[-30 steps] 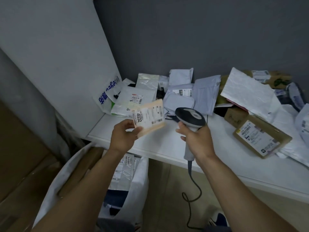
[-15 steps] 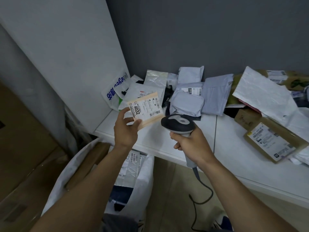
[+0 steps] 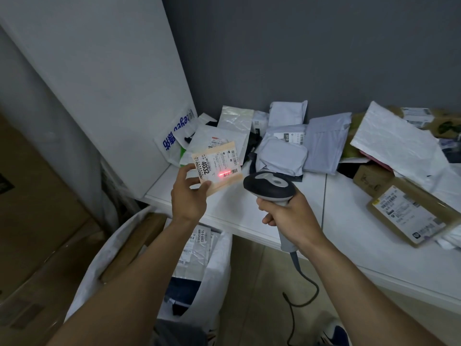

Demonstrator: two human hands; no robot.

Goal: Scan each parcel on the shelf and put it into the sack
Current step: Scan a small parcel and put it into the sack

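Tan flat parcel point(image 3: 216, 168), label "4032" facing up, pinched at its lower-left corner by L hand point(image 3: 188, 196), held above the white shelf point(image 3: 252, 211) edge and the open sack point(image 3: 212, 268). R hand point(image 3: 289, 218) wraps the scanner point(image 3: 268, 186) handle, head aimed at pkg; red line on its barcode. Sack holds labelled mailers, prob. several; rest piled at shelf back.

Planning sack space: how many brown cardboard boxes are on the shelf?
3, all at right: labelled box in front, small box behind it, green-printed box at the back. Mailers may hide more.
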